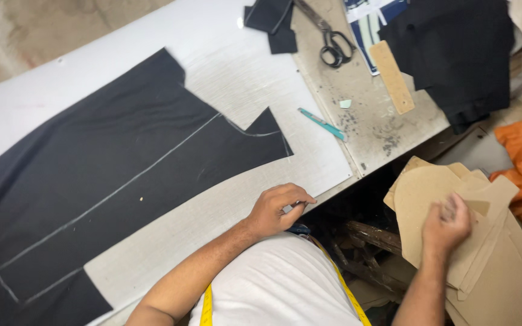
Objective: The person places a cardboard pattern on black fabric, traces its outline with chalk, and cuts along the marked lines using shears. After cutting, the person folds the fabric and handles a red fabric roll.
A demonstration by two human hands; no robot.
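A cut fabric piece lies spread on the left of the tabletop. Behind and to its right lie scissors, a wooden ruler and a marking pen. A fabric pile sits at the far right. Off the tabletop's right edge, cardboard patterns are stacked.

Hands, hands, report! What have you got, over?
Left hand closed at table edge, pinching something small. Right hand on cardboard patterns. Black cloth flat, chalk-marked. Nothing in the way.
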